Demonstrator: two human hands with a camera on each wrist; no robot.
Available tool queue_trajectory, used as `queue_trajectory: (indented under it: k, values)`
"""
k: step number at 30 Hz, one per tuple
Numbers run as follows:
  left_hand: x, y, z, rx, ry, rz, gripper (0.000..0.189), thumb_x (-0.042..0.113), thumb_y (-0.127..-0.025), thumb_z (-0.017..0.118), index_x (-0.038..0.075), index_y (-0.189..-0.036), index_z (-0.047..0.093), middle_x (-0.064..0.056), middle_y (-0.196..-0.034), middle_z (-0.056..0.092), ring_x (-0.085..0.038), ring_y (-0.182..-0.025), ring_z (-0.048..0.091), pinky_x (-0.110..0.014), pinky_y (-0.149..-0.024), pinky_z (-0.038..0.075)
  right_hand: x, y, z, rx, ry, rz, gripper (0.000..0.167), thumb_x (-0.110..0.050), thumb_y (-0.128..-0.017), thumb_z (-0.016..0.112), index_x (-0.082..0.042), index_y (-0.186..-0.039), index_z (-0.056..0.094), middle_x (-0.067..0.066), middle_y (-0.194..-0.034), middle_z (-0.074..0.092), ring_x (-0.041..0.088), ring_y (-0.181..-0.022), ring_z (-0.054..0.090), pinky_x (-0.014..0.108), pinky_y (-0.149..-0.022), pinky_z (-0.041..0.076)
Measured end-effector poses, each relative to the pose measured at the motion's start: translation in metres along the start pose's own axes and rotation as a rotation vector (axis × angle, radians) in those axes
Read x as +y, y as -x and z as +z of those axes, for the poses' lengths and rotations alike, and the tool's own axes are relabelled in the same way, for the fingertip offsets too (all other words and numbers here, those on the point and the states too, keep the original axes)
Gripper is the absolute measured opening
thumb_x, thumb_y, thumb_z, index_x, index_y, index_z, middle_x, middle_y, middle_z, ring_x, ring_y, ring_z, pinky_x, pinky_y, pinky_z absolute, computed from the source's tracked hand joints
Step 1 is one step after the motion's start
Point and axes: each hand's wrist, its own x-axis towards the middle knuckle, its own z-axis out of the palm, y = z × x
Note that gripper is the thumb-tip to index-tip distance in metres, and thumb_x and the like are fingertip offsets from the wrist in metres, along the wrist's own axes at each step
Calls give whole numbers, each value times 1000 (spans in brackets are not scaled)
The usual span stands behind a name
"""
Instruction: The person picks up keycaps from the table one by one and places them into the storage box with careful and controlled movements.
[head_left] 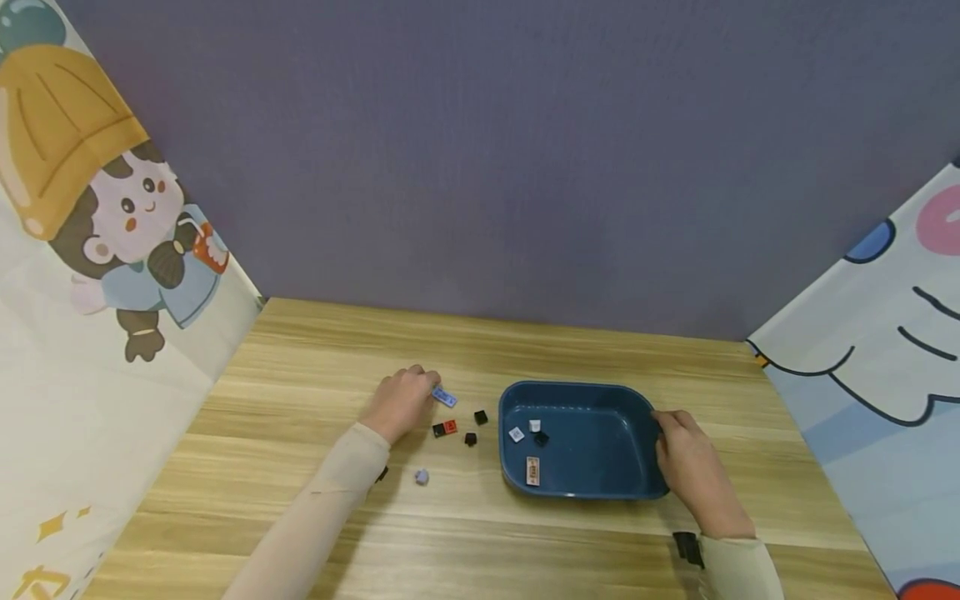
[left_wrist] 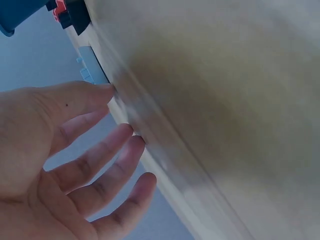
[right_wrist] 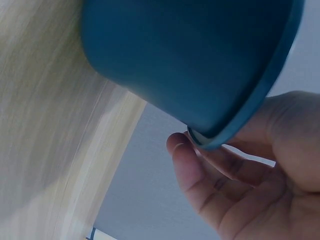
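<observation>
My left hand (head_left: 405, 402) is low over the wooden tabletop, thumb and index tips at the left end of a light blue toy brick (head_left: 444, 396). In the left wrist view this brick (left_wrist: 93, 66) lies by the thumb tip, and the other fingers are loosely bent and spread. My right hand (head_left: 693, 467) grips the right rim of a dark blue plastic tub (head_left: 577, 493). In the right wrist view, thumb and fingers pinch the tub's rim (right_wrist: 212, 142). Inside the tub are white pieces (head_left: 516, 434), a black piece (head_left: 542, 438) and a printed tan tile (head_left: 532, 471).
Between left hand and tub lie a red-and-black brick (head_left: 445, 428) and black pieces (head_left: 481, 417). A pale lilac piece (head_left: 422, 477) sits nearer the front. Another black piece (head_left: 382, 475) is partly hidden by the left sleeve. A grey-purple panel (head_left: 480, 167) stands behind the table.
</observation>
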Motion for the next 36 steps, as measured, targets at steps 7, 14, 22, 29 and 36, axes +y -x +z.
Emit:
queue_trajectory:
  k: [7,14,22,29,36]
  values:
    - [0,-2,-2,-38,-1,-13,19,6,-88,74,10,-107,74,-9,-97,70,-22,-75,63,-33,-62,55,0,1,0,8,-3,-14,31,13,-87,60,18,-117,59,31,-108,58,45,-94,62,55,-76,55]
    - [1,2,-5,-23,-11,-6,14,10,-87,77,7,-100,74,-7,-90,68,-19,-72,61,-33,-62,55,1,1,1,4,-4,-14,31,13,-87,61,18,-117,59,31,-108,58,45,-93,63,54,-75,55]
    - [11,15,-14,11,20,26,18,16,-87,78,4,-100,73,-7,-93,69,-18,-76,63,-33,-68,56,1,1,2,16,-1,-7,30,12,-87,60,18,-117,59,31,-107,58,46,-93,62,55,-75,55]
    - [34,22,-30,79,21,78,23,20,-88,78,5,-105,73,-10,-108,70,-25,-91,67,-39,-78,58,1,1,2,24,5,-10,30,13,-86,61,18,-116,59,32,-107,58,45,-92,63,55,-75,55]
    - [68,28,-44,219,-6,223,19,22,-85,80,8,-96,74,-7,-105,70,-23,-87,68,-38,-73,58,0,2,2,42,-3,-20,29,13,-86,60,17,-115,60,31,-106,59,45,-91,63,54,-73,56]
